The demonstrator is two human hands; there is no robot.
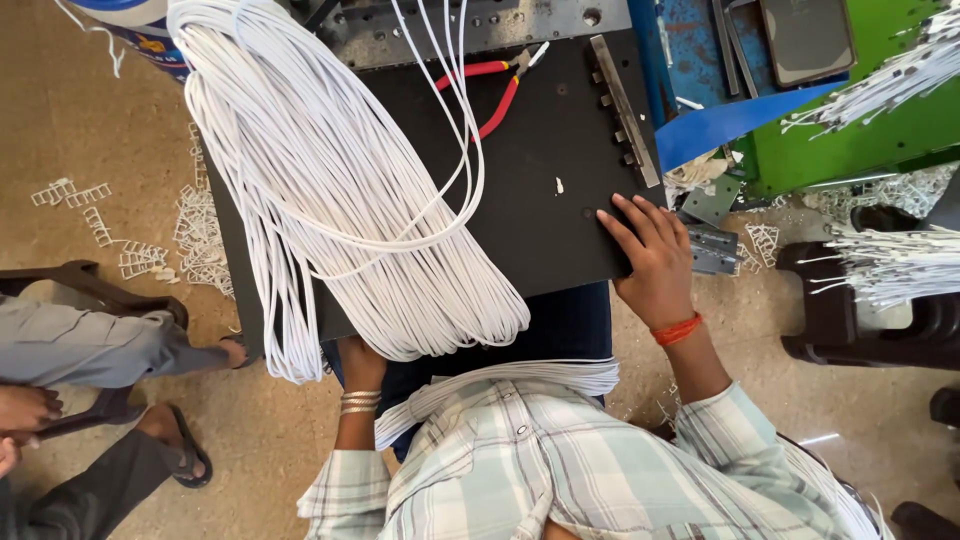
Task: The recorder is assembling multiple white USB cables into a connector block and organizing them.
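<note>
A big hank of white cord (350,210) fills the upper left and centre of the frame, draped from the top edge down over a black board (540,170) and hanging off its near edge. A few loose strands loop out toward the middle of the board. The board lies across the person's lap, its far end against a grey metal plate (480,25) at the top of the frame.

To the right, a green machine part (850,130) sits in the upper right corner with a blue strip (740,120) curving out of it, and bundles of short white pieces (900,265) lie at the right edge. White scraps (130,230) are scattered on the floor at left.

The right hand (655,260) lies flat and open on the lower right corner of the board, fingers spread, grasping nothing. The left hand (360,365) is mostly hidden under the bottom of the hank at lower centre; whether it grips the cord cannot be told.

Red-handled pliers (490,90) lie on the board at upper centre, well apart from both hands.
</note>
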